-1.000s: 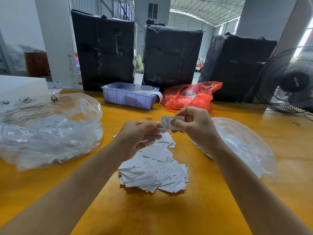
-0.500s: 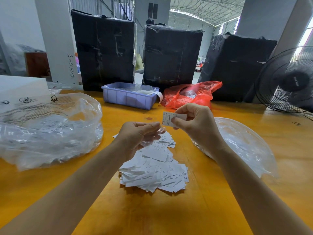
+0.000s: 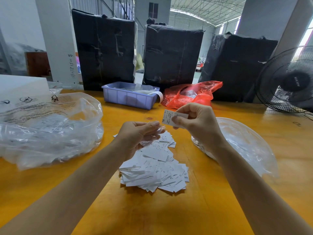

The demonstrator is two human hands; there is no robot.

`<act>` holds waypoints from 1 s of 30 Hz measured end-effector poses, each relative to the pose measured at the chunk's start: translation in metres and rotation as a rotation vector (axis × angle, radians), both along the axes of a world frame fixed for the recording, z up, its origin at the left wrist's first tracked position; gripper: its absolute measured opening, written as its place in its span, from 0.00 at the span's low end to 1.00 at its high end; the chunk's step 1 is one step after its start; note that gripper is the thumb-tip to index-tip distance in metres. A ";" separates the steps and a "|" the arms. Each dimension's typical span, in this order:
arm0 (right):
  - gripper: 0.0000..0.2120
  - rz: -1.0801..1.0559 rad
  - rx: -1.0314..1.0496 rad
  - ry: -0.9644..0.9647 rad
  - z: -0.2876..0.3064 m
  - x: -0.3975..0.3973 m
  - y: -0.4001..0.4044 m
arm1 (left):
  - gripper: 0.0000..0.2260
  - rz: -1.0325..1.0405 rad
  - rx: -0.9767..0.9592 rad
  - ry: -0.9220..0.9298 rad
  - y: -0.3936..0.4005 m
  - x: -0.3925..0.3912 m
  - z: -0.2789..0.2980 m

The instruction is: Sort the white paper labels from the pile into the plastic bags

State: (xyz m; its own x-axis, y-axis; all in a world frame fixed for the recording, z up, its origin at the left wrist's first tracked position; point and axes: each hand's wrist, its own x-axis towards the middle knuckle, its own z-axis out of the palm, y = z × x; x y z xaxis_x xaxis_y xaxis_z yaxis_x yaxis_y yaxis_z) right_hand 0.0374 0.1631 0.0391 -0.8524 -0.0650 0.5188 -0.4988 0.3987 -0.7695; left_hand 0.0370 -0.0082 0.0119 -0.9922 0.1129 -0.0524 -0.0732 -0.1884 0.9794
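Right hand point(image 3: 198, 123) pinches one XL label point(image 3: 167, 118) above the label pile point(image 3: 155, 168) mid-worktop point(image 3: 211, 209). Left hand point(image 3: 137, 135) fingers curl round a small clear bag point(image 3: 155, 135). Big plastic bags lie left point(image 3: 50, 129) and right point(image 3: 243, 143) of the pile.

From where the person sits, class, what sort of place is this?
Probably a warehouse or packing workshop: tall black-wrapped bales behind the table, a steel-truss roof, and a pile of size labels.

Bright daylight from windows behind fan point(image 3: 291, 78); your forearms cast soft shadows on table point(image 3: 194, 217); edges bowed, wide-angle.
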 end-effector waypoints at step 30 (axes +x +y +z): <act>0.14 0.096 0.105 -0.215 -0.007 -0.004 -0.003 | 0.15 0.042 -0.116 0.037 0.013 0.003 -0.009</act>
